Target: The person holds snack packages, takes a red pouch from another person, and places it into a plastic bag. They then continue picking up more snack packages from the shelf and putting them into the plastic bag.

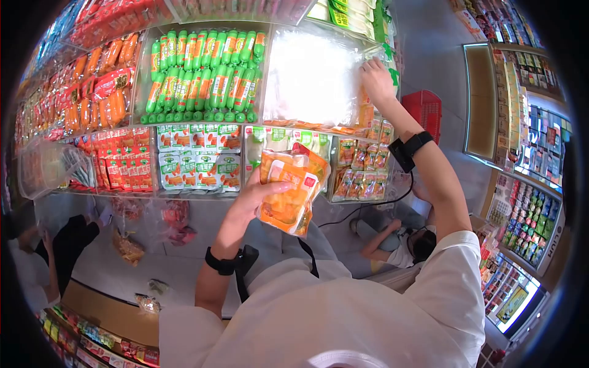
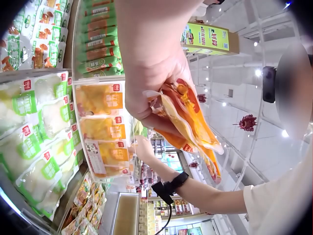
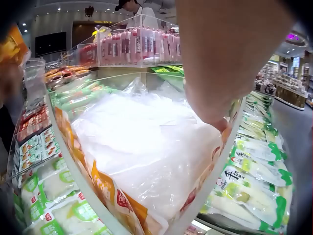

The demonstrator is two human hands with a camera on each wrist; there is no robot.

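Note:
My left hand (image 1: 262, 195) grips several orange packets (image 1: 288, 195) with the thumb across their front, above the front edge of the display; in the left wrist view the fingers curl round the packets (image 2: 188, 120). My right hand (image 1: 377, 80) reaches to the right side of a bin lined with white plastic (image 1: 313, 76). Orange packets (image 3: 105, 188) stand along that bin's front wall in the right wrist view. The right fingertips are hidden there behind the hand (image 3: 210, 98), so I cannot tell what they touch.
Left of the lined bin are green-wrapped sausages (image 1: 202, 73). White-green packets (image 3: 239, 191) fill the neighbouring bin. A red basket (image 1: 423, 113) stands beyond the display's right side. A person (image 1: 399, 245) crouches low at the right, and another (image 1: 52, 264) is at the left.

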